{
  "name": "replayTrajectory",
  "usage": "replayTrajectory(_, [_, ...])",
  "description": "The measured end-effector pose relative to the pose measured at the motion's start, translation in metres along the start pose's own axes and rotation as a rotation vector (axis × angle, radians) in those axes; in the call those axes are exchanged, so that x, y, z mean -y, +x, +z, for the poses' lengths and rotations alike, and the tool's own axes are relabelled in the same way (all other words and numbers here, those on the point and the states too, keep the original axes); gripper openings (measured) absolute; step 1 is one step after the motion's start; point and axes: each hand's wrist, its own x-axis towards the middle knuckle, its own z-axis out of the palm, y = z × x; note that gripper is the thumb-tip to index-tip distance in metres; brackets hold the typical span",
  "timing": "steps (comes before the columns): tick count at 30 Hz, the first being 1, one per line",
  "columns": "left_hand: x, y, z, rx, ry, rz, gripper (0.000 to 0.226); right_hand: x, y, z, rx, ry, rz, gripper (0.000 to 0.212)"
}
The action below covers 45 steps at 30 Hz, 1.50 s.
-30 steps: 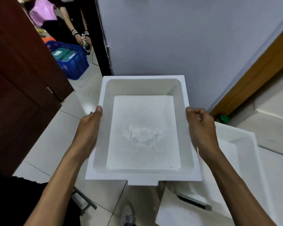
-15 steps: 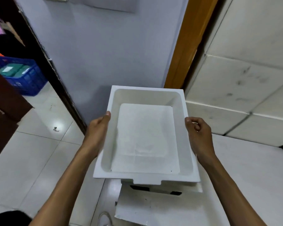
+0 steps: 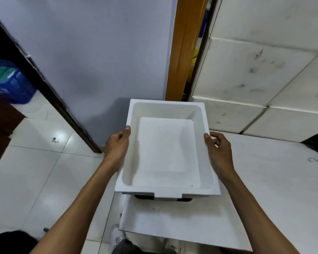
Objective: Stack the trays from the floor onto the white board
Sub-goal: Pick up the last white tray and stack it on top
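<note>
Tray [image 3: 166,151] over the board [image 3: 173,217], held at both side rims
Your left hand [image 3: 117,145] grips, thumb on the rim, fingers hidden; your right hand [image 3: 219,153] curls its fingers at the rim. Wall [image 3: 99,61] and door frame [image 3: 184,52] stand just beyond the far edge; board surface shows toward you

Clearances around the tray [image 3: 165,149]. The left hand [image 3: 117,145] and right hand [image 3: 219,153] take up its two long sides. Just beyond its far edge, the grey wall [image 3: 99,52] and wooden door frame [image 3: 184,52] close that side. Nearer than the tray, the white board [image 3: 173,217] offers open room. Left of the tray, floor tiles [image 3: 35,171] run open to a blue crate [image 3: 11,83], well apart.
</note>
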Motion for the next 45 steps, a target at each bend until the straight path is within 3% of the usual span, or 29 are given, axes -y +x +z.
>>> replayTrajectory(12, [0.007,0.004,0.012,-0.032,0.096,0.003,0.050,-0.016,-0.001,0.004,-0.012,-0.029,0.044,0.025])
replayTrajectory(22, [0.021,0.007,0.021,-0.184,0.163,0.155,0.030,-0.035,0.002,0.012,-0.065,-0.079,0.005,0.026])
replayTrajectory(26, [0.036,0.007,0.025,-0.208,0.210,0.169,0.032,-0.042,0.006,0.013,-0.063,-0.134,-0.031,0.027])
replayTrajectory(31, [0.044,0.012,0.030,-0.112,0.133,0.175,0.043,-0.047,0.005,0.017,-0.058,-0.144,-0.053,0.023])
replayTrajectory(34, [0.049,0.017,0.035,-0.055,0.269,0.305,0.046,-0.048,0.005,0.018,-0.044,-0.165,-0.066,0.025])
replayTrajectory(40, [0.058,0.023,0.035,0.017,0.343,0.304,0.051,-0.053,0.006,0.024,-0.061,-0.237,-0.071,0.029])
replayTrajectory(45, [0.056,0.024,0.034,0.086,0.465,0.291,0.076,-0.056,0.008,0.025,-0.029,-0.328,-0.095,0.026])
